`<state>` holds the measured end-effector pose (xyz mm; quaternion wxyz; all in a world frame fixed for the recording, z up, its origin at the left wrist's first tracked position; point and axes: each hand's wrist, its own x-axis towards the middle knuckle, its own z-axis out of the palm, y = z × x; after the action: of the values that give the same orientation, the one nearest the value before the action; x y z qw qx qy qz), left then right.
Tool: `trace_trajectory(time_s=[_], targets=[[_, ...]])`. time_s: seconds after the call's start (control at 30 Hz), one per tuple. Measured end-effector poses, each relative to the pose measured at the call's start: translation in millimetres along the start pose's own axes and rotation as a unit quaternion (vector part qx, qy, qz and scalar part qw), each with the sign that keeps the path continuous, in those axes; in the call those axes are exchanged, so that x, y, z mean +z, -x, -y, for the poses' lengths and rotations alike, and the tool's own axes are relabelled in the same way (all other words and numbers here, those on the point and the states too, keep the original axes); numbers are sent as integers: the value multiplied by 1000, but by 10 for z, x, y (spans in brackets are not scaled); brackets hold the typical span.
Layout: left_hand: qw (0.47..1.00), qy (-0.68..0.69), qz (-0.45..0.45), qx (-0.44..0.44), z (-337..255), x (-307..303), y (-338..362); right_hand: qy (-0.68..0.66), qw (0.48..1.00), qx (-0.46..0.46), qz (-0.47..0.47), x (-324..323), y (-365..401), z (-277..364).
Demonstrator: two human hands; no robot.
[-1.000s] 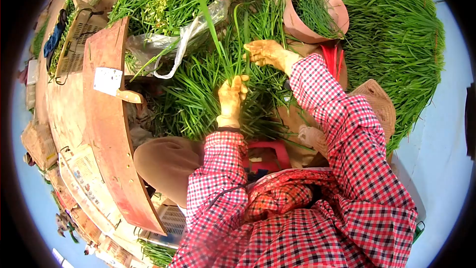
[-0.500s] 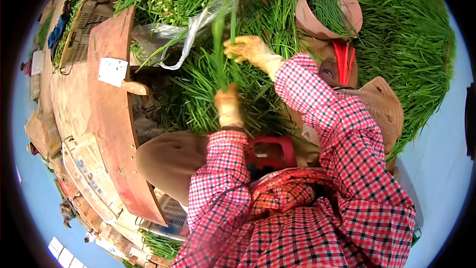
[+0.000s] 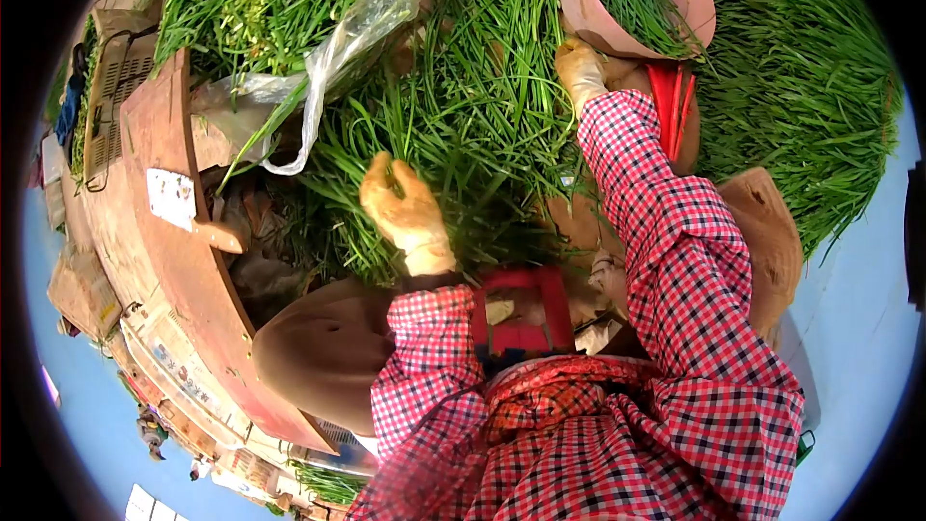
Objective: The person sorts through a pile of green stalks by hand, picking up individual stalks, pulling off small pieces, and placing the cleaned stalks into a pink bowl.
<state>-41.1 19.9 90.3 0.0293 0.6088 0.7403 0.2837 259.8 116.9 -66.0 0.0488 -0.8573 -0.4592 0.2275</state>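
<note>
My left hand [image 3: 403,207], in a yellowed glove, hovers over a loose heap of long green stalks [image 3: 482,125] resembling garlic chives. Its thumb and fingers are apart, with nothing between them. My right hand [image 3: 582,69], gloved the same way, is at the heap's right side, close against a pink bucket [image 3: 632,43] that lies tilted with thin green stalks in it. The right fingers look curled; what they hold, if anything, is hidden. Red strips [image 3: 667,106] lie just right of that hand, below the bucket.
On my left a wooden board [image 3: 164,232] carries a cleaver [image 3: 178,201] with its handle over the edge. Clear plastic [image 3: 318,87] lies beside more cut greens. A dense bank of greens [image 3: 791,77] fills the right. A red stool [image 3: 545,304] stands between my knees.
The green stalks that were between my hands are gone from them. My left hand has opened and shifted left. My right hand has moved right, down beside the pink bucket. The view has shifted slightly.
</note>
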Motion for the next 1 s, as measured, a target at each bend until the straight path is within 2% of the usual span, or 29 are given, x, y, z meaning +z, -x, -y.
trace_trajectory(time_s=[0.03,0.07,0.1,0.13,0.2,0.23,0.27,0.33,0.37,0.4,0.43,0.47,0.5,0.53,0.57,0.63,0.67,0.7,0.73,0.77,0.8,0.9,0.93,0.97,1.0], targets=[[997,41,49,-38,-71,20,26,-47,998,51,13,-46,-39,-5],[989,82,95,-74,-127,69,65,-26,997,69,7,-27,-100,27],[968,145,135,-154,-176,82,108,-4,996,88,4,42,-138,89],[964,166,156,-134,-111,168,158,18,994,105,-1,39,-151,208],[936,167,224,-213,-146,213,197,155,984,55,64,-55,-93,411],[950,139,216,-176,-141,254,215,220,971,24,91,-133,-45,538],[955,134,216,-151,-109,291,218,102,990,77,52,19,-76,525],[948,134,241,-161,-109,355,216,224,972,61,-20,166,34,662],[940,161,249,-168,-65,423,253,236,968,60,-60,411,-65,577],[943,158,248,-156,-143,392,212,356,925,-1,-132,600,-154,427],[945,172,239,-141,-147,418,226,503,825,22,-256,882,-301,260],[947,184,231,-128,-137,424,249,496,833,-70,-234,827,-318,165],[938,189,245,-153,-187,379,209,456,849,-189,-187,693,-282,75],[919,210,272,-195,-145,404,217,436,842,-271,-166,642,-271,-9],[907,234,273,-220,-57,475,284,413,838,-318,-164,613,-242,-71],[881,258,286,-274,-30,515,257,346,856,-347,-163,548,-116,-121],[849,308,296,-312,-27,528,236,296,885,-325,-154,540,-25,-128],[840,328,292,-318,-47,548,202,196,958,-189,-92,457,133,26],[831,348,288,-324,-82,584,168,100,992,-40,-62,370,291,185],[817,375,300,-318,-113,622,142,94,995,0,-32,148,458,341],[842,335,312,-285,-163,667,99,89,995,39,-1,31,605,430],[827,400,317,-238,-225,1072,82,51,989,-39,-134,14,816,425],[824,397,326,-239,-324,1106,23,31,991,-39,-128,-11,903,441],[825,418,292,-245,-445,1124,-18,12,991,-41,-124,-56,964,461],[876,359,253,-198,-460,1254,-40,-7,992,-44,-118,-89,965,482]])
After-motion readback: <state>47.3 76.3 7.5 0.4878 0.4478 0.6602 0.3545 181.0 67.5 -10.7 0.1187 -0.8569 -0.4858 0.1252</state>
